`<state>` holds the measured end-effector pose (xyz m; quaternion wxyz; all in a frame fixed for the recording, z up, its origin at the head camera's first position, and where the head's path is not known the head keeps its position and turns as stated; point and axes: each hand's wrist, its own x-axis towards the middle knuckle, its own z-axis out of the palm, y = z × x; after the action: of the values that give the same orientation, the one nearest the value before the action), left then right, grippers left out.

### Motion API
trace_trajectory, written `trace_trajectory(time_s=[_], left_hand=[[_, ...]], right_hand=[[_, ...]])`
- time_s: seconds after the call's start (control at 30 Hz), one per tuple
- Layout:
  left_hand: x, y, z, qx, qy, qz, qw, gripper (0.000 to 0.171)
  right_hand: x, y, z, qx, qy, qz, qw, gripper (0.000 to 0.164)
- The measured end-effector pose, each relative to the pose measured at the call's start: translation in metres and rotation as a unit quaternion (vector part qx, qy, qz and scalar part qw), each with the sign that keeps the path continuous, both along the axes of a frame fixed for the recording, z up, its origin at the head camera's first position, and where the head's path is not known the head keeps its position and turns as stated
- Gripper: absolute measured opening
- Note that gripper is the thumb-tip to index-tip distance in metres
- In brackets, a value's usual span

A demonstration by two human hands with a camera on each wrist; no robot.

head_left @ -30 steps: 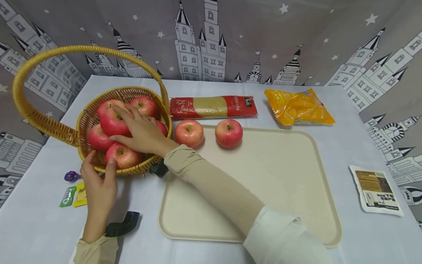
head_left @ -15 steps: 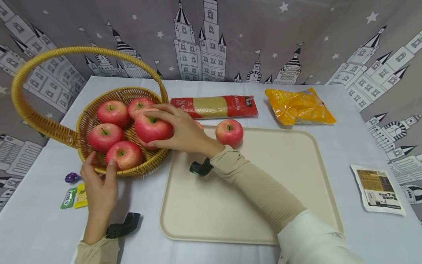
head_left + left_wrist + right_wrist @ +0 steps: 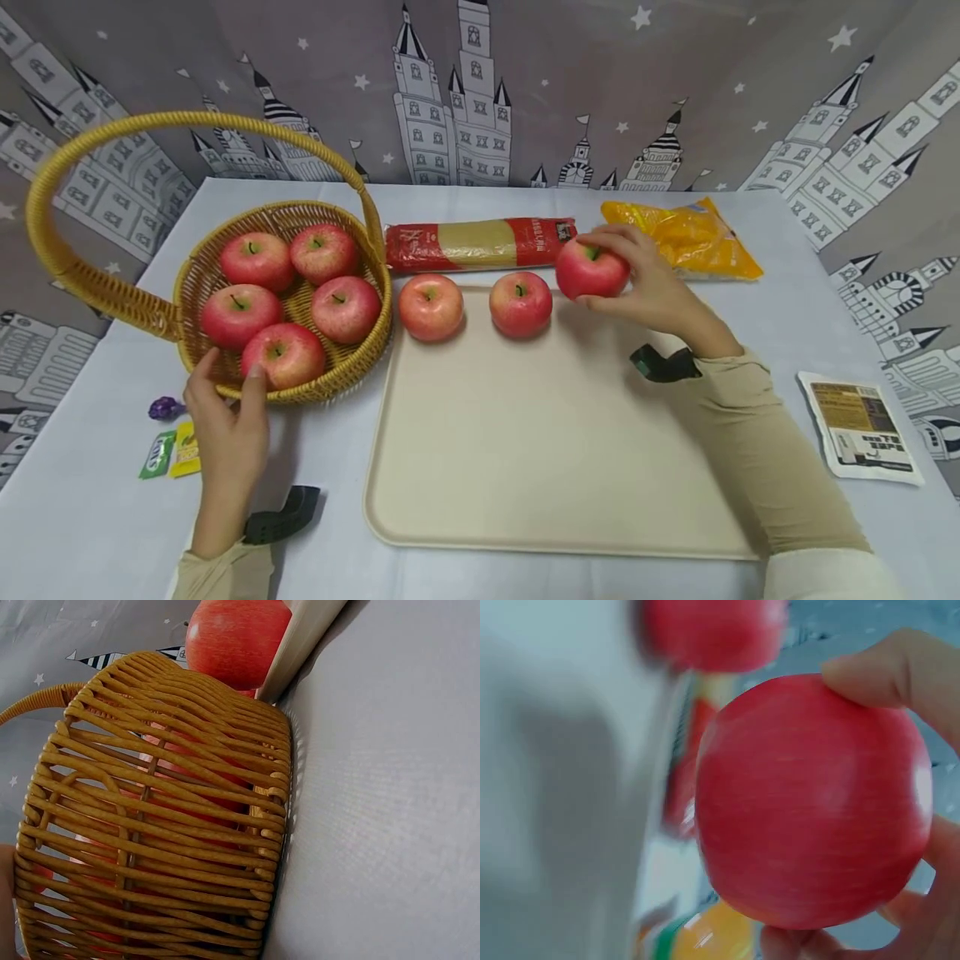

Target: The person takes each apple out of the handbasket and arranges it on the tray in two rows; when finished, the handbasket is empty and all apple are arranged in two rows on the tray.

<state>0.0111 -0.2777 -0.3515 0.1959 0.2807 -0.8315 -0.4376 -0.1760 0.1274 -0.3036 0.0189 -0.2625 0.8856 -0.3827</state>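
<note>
In the head view my right hand point(image 3: 648, 279) grips a red apple point(image 3: 592, 268) over the tray's far edge. The right wrist view shows thumb and fingers around that apple point(image 3: 814, 802), with a shadow on the tray beneath. Two more apples, a paler one point(image 3: 431, 307) and a redder one point(image 3: 521, 304), sit along the far side of the beige tray point(image 3: 562, 458). My left hand point(image 3: 228, 433) holds the near rim of the yellow wicker basket point(image 3: 341, 379). Several apples lie inside it, such as the front one point(image 3: 283, 357). The weave point(image 3: 157, 825) fills the left wrist view.
Behind the tray lies a red and gold packet point(image 3: 480, 244), with an orange bag point(image 3: 697, 237) to its right. A white pouch point(image 3: 858, 429) lies far right. Small green point(image 3: 157, 454) and yellow point(image 3: 185, 450) packets sit by my left hand. The basket's tall handle point(image 3: 202, 121) arches up.
My right hand has lifted an apple from the top of the basket's pile and carried it right, past the two tray apples. My left hand has stayed at the basket rim.
</note>
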Motion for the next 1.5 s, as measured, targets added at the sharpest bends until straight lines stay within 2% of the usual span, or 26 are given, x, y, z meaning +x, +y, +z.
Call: trace_trajectory(time_s=[0.17, 0.37, 0.43, 0.6, 0.73, 0.87, 0.93, 1.03, 1.17, 1.27, 1.37, 1.5], left_hand=[[0.003, -0.001, 0.0, -0.001, -0.001, 0.0, 1.0, 0.056], [0.003, -0.001, -0.001, -0.007, 0.006, 0.001, 1.0, 0.056], [0.002, -0.001, -0.001, -0.009, 0.01, 0.003, 0.9999, 0.055], [0.003, -0.001, -0.001, -0.007, 0.011, 0.004, 0.9999, 0.056], [0.004, -0.002, 0.0, -0.008, 0.005, 0.006, 0.9999, 0.056], [0.003, 0.0, 0.0, -0.01, 0.002, 0.007, 0.9999, 0.056], [0.003, 0.001, -0.001, -0.01, 0.004, 0.005, 0.9999, 0.056], [0.003, 0.001, -0.001, -0.013, 0.007, 0.006, 0.9999, 0.055], [0.002, 0.0, -0.001, -0.014, 0.006, 0.006, 0.9999, 0.055], [0.002, 0.0, 0.0, -0.012, 0.002, 0.005, 0.9999, 0.055], [0.001, 0.0, 0.0, -0.01, -0.002, 0.002, 0.9999, 0.056], [0.001, -0.001, 0.001, -0.007, -0.006, 0.0, 1.0, 0.056]], right_hand=[[0.005, 0.035, -0.028, 0.06, -0.024, -0.014, 0.998, 0.067], [0.013, 0.041, -0.046, 0.046, -0.029, 0.012, 0.998, 0.068], [0.014, 0.04, -0.049, 0.039, -0.031, 0.021, 0.999, 0.069], [0.015, 0.038, -0.047, 0.062, -0.046, 0.026, 0.997, 0.073], [0.016, 0.029, -0.04, 0.047, -0.029, 0.014, 0.998, 0.07], [0.024, 0.009, -0.028, 0.003, 0.014, 0.011, 1.0, 0.058], [0.03, -0.005, -0.023, -0.007, 0.038, 0.031, 0.999, 0.051], [0.04, -0.03, -0.017, -0.005, 0.065, 0.086, 0.994, 0.047], [0.052, -0.07, -0.013, 0.007, 0.089, 0.165, 0.982, 0.045], [0.059, -0.103, -0.015, 0.016, 0.116, 0.199, 0.973, 0.043], [0.066, -0.141, -0.017, 0.032, 0.156, 0.206, 0.965, 0.043], [0.077, -0.188, -0.02, 0.062, 0.2, 0.181, 0.961, 0.045]])
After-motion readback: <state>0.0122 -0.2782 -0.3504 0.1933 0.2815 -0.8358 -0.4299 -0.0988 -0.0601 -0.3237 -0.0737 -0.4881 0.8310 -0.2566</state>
